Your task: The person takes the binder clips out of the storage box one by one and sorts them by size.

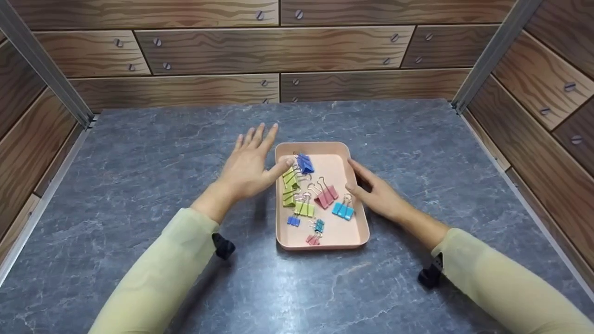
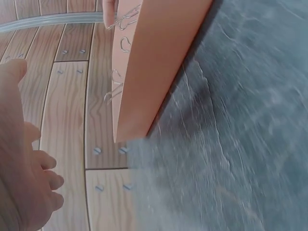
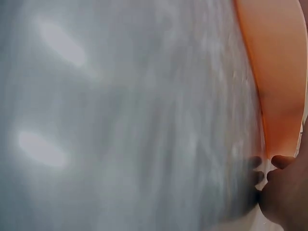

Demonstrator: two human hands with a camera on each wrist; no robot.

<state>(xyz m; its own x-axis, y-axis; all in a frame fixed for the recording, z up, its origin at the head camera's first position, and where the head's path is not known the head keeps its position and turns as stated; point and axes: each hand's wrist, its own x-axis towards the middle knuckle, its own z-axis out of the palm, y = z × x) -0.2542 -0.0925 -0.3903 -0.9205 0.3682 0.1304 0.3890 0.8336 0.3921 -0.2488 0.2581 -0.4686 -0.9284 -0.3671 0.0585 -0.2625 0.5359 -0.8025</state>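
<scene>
A pink rectangular tray (image 1: 332,162) holds several binder clips. Among them are a large blue binder clip (image 1: 305,163) at the far end, green binder clips (image 1: 304,209) along the left and a pink binder clip (image 1: 326,196) near the middle. A light blue binder clip (image 1: 343,211) lies by the right wall. My left hand (image 1: 246,171) hovers at the tray's left side, fingers straight and spread, thumb over the rim. At the right wall, my right hand (image 1: 383,197) grips the tray, thumb over the rim and fingers along the outside.
Smaller binder clips, one blue (image 1: 293,221), one teal (image 1: 319,226) and one pink (image 1: 313,240), lie toward the tray's near end. Under everything is a dark grey marbled tabletop (image 1: 162,153). Wood-patterned panels (image 1: 274,51) enclose the back and sides.
</scene>
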